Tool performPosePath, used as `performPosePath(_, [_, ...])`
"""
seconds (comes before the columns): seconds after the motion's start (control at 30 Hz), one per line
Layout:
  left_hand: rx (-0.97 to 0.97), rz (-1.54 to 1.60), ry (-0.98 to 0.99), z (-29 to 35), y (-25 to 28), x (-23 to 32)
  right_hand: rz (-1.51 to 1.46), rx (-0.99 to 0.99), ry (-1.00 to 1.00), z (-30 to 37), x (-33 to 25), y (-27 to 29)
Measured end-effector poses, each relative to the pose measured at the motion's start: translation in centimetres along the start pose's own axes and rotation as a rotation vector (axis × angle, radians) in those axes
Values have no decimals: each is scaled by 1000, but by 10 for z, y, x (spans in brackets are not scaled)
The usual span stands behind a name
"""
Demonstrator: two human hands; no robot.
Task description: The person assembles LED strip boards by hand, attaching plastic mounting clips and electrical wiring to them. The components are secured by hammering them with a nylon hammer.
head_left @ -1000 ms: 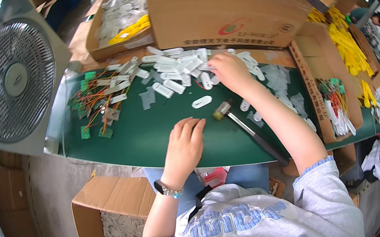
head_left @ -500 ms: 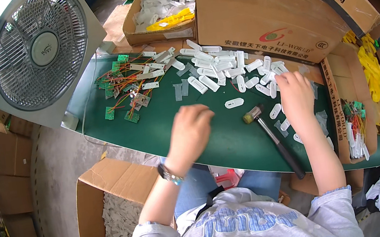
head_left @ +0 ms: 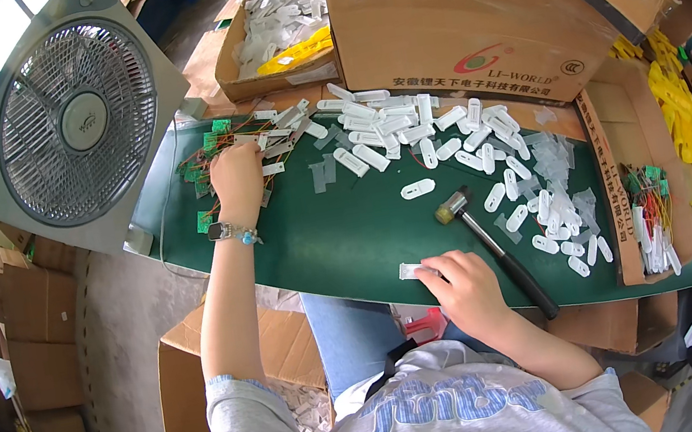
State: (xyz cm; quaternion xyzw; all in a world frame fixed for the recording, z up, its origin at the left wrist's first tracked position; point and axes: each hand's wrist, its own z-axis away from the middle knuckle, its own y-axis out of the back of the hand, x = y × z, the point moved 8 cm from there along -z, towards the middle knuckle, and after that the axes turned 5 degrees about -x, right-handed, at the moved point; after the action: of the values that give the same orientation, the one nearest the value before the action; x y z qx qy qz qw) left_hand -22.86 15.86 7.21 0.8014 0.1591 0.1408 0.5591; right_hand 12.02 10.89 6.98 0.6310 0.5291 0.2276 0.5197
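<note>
Left hand (head_left: 237, 177) had moved since the earlier frame, from mid-frame to upper left, fingers down among wired circuit boards (head_left: 199, 172); could not tell whether its grip had closed on any. Right hand (head_left: 468, 287) had drawn back from the scattered casings to lower centre, near the front edge of the green surface (head_left: 321, 229). Its grip pinched a small white piece (head_left: 411, 270), one end showing. Hammer (head_left: 511, 263) lay right of centre; white casings (head_left: 390, 126) heaped upper centre, with more strewn toward the right.
</note>
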Motion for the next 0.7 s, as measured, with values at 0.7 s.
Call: performPosePath(0.7, [-217, 287, 36, -8, 5, -39, -66, 106, -38, 11, 6, -10])
